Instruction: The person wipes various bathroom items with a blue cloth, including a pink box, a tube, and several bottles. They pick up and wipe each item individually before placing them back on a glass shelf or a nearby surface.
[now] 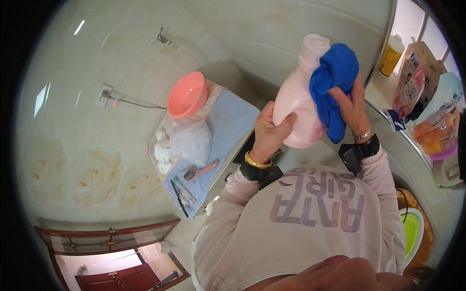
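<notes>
A large pale pink plastic bottle (296, 102) with a screw cap (314, 49) is held up before my chest, tilted. My left hand (273, 129) grips it near its lower side, the thumb lying on the plastic. A blue cloth (335, 87) is in my right hand (351, 103), pressed against the other side of the bottle and its shoulder. The cloth hides part of that side. I wear a gold bracelet and a black band on the left wrist, and a silver-coloured bracelet and a black band on the right.
On the left, a light blue towel (233, 116) covers a washing machine or cabinet top, with a coral basin (187, 94), a white plastic bag (193, 140) and a brush (202, 171). Bottles and packets, among them a yellow-labelled bottle (390, 56), stand on the ledge at right. A green-lined tub (411, 232) is lower right.
</notes>
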Available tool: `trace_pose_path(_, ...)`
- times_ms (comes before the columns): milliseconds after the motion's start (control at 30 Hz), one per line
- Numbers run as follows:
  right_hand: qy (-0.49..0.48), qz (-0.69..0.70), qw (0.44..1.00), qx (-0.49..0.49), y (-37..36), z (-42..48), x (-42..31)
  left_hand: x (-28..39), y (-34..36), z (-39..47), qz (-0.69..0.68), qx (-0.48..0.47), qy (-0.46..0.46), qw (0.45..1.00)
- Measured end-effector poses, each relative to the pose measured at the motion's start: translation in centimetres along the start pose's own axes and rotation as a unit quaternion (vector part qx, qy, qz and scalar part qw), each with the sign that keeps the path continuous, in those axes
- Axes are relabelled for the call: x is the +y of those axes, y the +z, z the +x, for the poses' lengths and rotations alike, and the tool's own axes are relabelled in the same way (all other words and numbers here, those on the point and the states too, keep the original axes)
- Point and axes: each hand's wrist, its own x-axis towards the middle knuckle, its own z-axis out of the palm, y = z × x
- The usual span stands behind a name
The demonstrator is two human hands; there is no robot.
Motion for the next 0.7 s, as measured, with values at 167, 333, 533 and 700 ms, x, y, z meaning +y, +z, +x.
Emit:
trace_pose_path(167,0.292,0.167,0.942,-0.008,0.1,-2.2,4.5,1.4,-2.3,0.3,-0.161,0.031,0.042,0.986)
trace_pose_path(333,0.412,0.432,0.801,0.049,3.6,-4.0,4.2,1.3,-2.8,2.3,-0.291,0.136,0.080,0.944)
trace_pose_path(533,0.427,0.396,0.811,-0.054,4.6,-5.6,5.3,-0.6,-3.0,2.9,0.162,0.247,0.276,0.915)
trace_pose_path(700,0.415,0.300,0.855,-0.089,1.3,-5.9,3.9,3.1,-8.1,2.3,0.355,0.296,0.311,0.831)
